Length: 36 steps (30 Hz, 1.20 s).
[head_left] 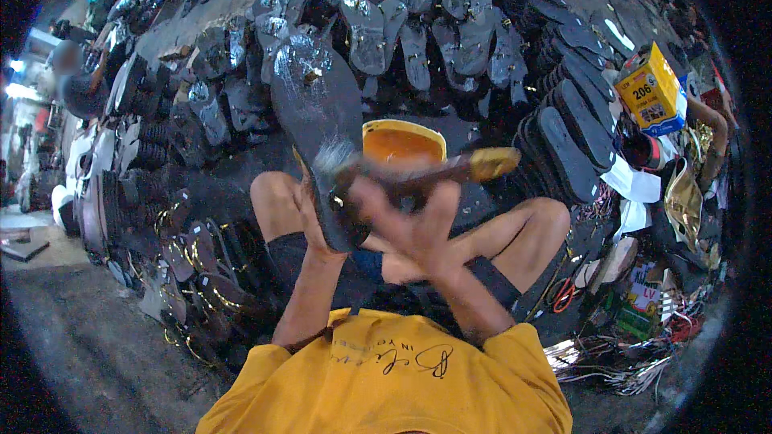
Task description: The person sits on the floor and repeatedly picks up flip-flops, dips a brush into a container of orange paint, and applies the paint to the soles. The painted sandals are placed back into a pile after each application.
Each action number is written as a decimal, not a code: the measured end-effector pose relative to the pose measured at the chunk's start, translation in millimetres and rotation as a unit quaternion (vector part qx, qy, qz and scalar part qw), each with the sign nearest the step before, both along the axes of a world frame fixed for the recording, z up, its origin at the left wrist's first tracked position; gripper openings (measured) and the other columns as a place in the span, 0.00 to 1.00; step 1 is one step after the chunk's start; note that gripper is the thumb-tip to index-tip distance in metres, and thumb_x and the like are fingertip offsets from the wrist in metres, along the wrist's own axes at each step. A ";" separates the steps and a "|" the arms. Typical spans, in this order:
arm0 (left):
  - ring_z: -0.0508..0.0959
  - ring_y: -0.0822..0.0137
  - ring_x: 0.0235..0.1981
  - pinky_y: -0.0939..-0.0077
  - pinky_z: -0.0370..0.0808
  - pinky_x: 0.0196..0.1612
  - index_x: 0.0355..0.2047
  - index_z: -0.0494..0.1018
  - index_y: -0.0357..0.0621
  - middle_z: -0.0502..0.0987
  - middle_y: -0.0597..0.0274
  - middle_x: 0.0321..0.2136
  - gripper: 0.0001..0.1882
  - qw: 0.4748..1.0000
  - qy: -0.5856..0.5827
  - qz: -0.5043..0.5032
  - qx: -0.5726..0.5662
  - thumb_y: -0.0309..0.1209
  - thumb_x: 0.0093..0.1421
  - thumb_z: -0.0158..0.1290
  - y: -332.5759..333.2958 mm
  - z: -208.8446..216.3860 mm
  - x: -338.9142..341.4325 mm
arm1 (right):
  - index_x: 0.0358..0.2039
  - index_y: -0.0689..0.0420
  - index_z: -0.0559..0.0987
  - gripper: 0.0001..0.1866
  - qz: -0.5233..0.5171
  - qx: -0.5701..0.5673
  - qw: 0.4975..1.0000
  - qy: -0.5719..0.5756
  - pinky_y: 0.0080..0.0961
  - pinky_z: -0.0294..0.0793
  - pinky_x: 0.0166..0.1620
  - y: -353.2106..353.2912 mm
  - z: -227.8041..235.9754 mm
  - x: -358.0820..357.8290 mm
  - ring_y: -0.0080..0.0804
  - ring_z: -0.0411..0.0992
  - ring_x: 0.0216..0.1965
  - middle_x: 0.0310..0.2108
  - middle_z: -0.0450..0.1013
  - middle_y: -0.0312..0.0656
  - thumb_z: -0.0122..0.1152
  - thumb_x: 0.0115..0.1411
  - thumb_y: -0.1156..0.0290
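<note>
My left hand (310,213) grips a long black shoe sole (316,100) near its lower end and keeps it tilted up in front of me. The sole's upper part has wet, glossy patches. Blurred by motion, my right hand (412,221) is closed around a brush (492,164) with a dark handle and a yellowish end. Its pale bristles lie against the middle of the sole, as far as the blur shows. Just beyond the brush stands a yellow tub (406,124) with orange inside, partly covered by the brush and my right hand.
Glossy coated soles (371,38) fill the far side. Stacked dark soles (567,141) stand at right, beside a yellow-and-blue box (651,90). Sandals with gold straps (211,289) lie at left. Thin strips (615,366) and orange-handled scissors (563,296) lie at lower right.
</note>
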<state>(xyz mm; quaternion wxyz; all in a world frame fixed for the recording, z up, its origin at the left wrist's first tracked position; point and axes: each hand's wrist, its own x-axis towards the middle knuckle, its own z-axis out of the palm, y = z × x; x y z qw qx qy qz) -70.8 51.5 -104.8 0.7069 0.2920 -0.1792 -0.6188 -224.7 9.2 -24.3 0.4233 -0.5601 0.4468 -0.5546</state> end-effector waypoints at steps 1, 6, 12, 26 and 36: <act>0.83 0.56 0.47 0.56 0.82 0.53 0.61 0.70 0.42 0.80 0.54 0.53 0.29 0.999 -0.049 -0.019 -0.012 0.53 0.74 0.41 1.6 0.6 3.1 | 0.35 0.59 0.84 0.14 0.037 0.005 0.999 0.027 0.28 0.80 0.39 11.7 -1.3 0.9 0.29 0.80 0.32 0.31 0.82 0.39 0.79 0.53 0.65; 0.81 0.57 0.52 0.57 0.80 0.57 0.63 0.69 0.45 0.79 0.56 0.54 0.30 0.998 0.037 0.024 0.039 0.54 0.74 0.40 -0.3 19.0 -6.8 | 0.38 0.61 0.82 0.17 -0.024 -0.110 0.991 0.072 0.25 0.78 0.40 11.6 -4.2 -2.1 0.28 0.78 0.35 0.35 0.80 0.40 0.80 0.51 0.70; 0.82 0.60 0.52 0.60 0.82 0.53 0.63 0.69 0.47 0.80 0.57 0.53 0.29 0.973 -0.222 0.047 0.042 0.54 0.75 0.41 -3.3 7.5 2.7 | 0.40 0.61 0.80 0.13 -0.074 0.038 0.995 -0.049 0.23 0.76 0.40 -33.0 -13.1 -18.6 0.21 0.75 0.34 0.33 0.78 0.34 0.74 0.59 0.71; 0.81 0.53 0.49 0.57 0.82 0.51 0.53 0.72 0.43 0.79 0.53 0.47 0.27 0.994 0.009 -0.103 -0.039 0.35 0.54 0.64 -218.9 75.4 -51.3 | 0.47 0.71 0.80 0.30 -0.361 0.199 0.883 0.225 0.37 0.72 0.53 -1.5 -16.1 -160.0 0.43 0.76 0.43 0.42 0.78 0.56 0.63 0.66 0.50; 0.71 0.58 0.65 0.60 0.69 0.67 0.68 0.62 0.38 0.73 0.51 0.61 0.33 0.982 0.071 -0.119 0.130 0.41 0.70 0.56 -144.9 -33.3 -68.2 | 0.63 0.64 0.70 0.33 -0.317 0.135 0.829 0.441 0.41 0.70 0.60 24.8 -85.5 -173.7 0.50 0.73 0.56 0.59 0.72 0.57 0.53 0.69 0.50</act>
